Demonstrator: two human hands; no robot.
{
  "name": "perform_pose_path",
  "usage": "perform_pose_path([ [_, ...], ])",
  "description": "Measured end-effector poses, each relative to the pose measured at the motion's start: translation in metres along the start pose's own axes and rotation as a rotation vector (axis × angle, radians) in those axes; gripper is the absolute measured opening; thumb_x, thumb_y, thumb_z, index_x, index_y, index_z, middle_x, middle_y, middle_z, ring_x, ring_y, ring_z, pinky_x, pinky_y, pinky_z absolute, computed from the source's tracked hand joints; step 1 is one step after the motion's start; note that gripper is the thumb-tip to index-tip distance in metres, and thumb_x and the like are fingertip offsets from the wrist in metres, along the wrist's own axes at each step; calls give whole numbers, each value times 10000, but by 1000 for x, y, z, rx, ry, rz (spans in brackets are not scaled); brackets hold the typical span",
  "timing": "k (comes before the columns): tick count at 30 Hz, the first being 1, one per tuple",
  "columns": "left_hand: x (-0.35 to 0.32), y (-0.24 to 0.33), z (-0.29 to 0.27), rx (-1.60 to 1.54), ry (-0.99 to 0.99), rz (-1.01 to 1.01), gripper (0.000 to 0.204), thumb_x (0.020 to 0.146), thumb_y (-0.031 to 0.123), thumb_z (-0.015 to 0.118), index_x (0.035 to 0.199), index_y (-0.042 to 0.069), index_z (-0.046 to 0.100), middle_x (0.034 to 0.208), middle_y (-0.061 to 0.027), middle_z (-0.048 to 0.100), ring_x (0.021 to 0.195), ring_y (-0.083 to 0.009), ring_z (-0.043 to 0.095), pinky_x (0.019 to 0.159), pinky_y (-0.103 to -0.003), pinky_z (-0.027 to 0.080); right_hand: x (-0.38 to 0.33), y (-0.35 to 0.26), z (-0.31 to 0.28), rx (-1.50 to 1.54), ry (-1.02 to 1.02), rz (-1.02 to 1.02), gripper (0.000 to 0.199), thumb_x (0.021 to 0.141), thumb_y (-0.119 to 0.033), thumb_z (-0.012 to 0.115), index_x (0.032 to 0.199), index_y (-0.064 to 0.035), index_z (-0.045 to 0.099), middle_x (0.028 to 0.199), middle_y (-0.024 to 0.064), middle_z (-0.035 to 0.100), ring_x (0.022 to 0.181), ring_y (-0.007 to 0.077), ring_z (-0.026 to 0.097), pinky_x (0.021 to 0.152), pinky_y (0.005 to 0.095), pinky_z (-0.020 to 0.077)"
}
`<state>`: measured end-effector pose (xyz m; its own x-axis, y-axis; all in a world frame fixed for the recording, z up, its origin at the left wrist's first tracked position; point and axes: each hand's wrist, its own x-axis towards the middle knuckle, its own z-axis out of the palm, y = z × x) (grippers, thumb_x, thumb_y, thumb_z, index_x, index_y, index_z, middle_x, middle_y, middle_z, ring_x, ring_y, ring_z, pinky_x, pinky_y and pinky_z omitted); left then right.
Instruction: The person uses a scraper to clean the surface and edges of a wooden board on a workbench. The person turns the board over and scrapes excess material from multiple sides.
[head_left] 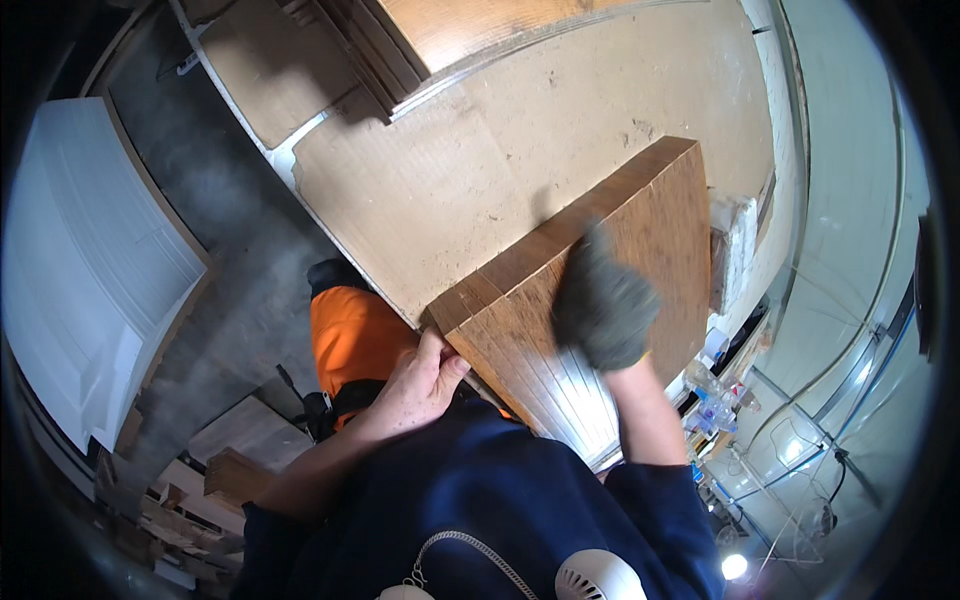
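Observation:
A thick stack of brown wood-grain panels (640, 235), or one thick block with lines along its side, lies at an angle on the worktable in front of me. My bare left hand (425, 385) grips its near left corner, thumb and fingers bent around the edge. Over the top face is my right hand (605, 300), in a dark grey work glove and blurred by motion. Its finger or thumb points toward the far edge. Whether the glove touches the wood or holds anything I cannot tell.
Cardboard-like sheeting (430, 200) covers the worktable. More brown boards (370, 50) are piled at its far side. A white-wrapped bundle (735, 250) sits right of the panels. White panels (95, 260) stand at left across the floor. Plastic bottles (715, 405) crowd the right side.

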<state>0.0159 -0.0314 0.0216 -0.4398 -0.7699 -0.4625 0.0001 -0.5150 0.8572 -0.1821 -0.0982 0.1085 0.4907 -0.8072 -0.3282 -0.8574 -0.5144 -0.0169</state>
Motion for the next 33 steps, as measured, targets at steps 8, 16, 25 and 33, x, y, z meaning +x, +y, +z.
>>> perform_pose_path([
  [8, 1, -10, 4, -49, 56, -8, 256, 1029, 207, 573, 1078, -18, 459, 890, -278, 668, 875, -468, 693, 710, -486, 542, -4, 2, -7, 272, -179, -73, 473, 926, -196, 635, 1376, -61, 584, 966, 109, 656, 879, 209, 672, 771, 303, 578],
  [16, -1, -17, 9, -133, 30, -4, 551, 1046, 295, 578, 1311, -72, 265, 1198, -216, 591, 996, -248, 644, 773, -383, 530, -3, 30, 3, 260, 466, 203, 402, 944, -192, 629, 1335, -96, 617, 659, 107, 630, 572, 292, 649, 543, 413, 521],
  [25, -3, 3, 23, 64, 297, 59, 789, 981, 283, 696, 1421, -85, 153, 787, -130, 657, 684, -160, 617, 627, -313, 510, -31, 46, 40, 152, 323, 351, 330, 955, -241, 614, 1257, -110, 636, 682, 173, 660, 594, 363, 661, 569, 462, 518],
  [33, 7, 2, 29, -84, 371, 58, 740, 947, 214, 732, 1363, -84, 198, 837, -202, 712, 744, -189, 691, 630, -294, 562, -21, 46, 39, 169, 404, 309, 331, 929, -220, 633, 1238, -103, 646, 672, 164, 654, 570, 353, 643, 549, 453, 489],
])
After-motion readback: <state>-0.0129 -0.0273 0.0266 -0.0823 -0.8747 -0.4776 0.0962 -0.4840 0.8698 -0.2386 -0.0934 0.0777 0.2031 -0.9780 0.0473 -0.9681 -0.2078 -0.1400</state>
